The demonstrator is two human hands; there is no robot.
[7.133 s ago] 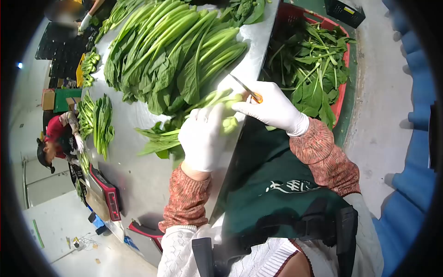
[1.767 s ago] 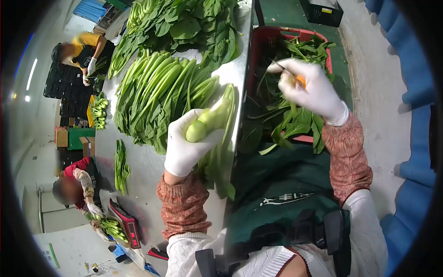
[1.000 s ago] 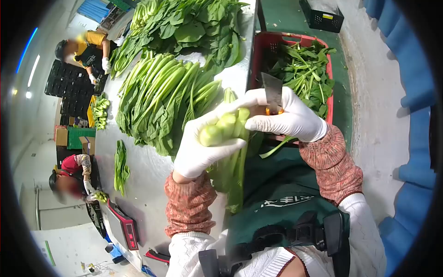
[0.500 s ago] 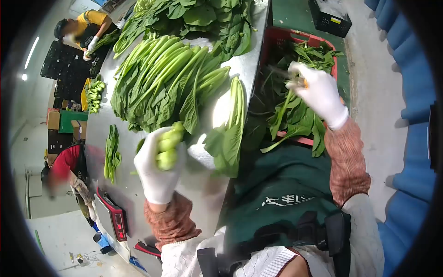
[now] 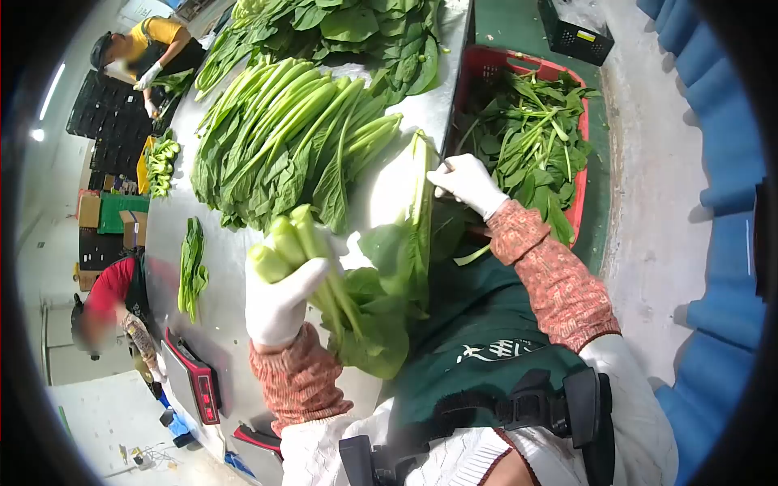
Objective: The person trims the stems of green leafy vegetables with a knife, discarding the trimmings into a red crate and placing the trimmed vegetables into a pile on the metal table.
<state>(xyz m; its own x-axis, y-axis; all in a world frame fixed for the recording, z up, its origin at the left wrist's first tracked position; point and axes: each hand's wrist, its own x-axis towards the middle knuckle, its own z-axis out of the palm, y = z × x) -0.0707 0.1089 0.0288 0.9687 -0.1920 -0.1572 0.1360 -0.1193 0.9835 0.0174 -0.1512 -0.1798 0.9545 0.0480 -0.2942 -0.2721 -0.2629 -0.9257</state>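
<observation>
Hidden or unclear: we see only a thin sliver of blade by our right hand [image 5: 468, 183]; the tool itself is covered by the glove, so we cannot say for certain what it is. The dark fisheye border cuts off the frame corners. A co-worker at lower left shows only as a red sleeve [image 5: 109, 285] and a blurred head; another person in a yellow top [image 5: 154, 32] stands at upper left.

Containers: a red crate [image 5: 580, 202] at upper right, beside the steel table [image 5: 235, 316], holds loose green leaves and stems. A black crate [image 5: 579, 32] sits on the floor beyond it, contents not visible.

Grip: our left hand [image 5: 279, 301], centre-left, is closed around a bunch of greens [image 5: 324, 275], cut stem ends up, leaves hanging to the lower right. Our right hand, upper centre, is curled tight at the table edge, touching a single bunch [image 5: 420, 202] lying there.

Also on the table: a large pile of greens [image 5: 284, 138] at upper centre, and a red scale [image 5: 194, 377] at lower left.
</observation>
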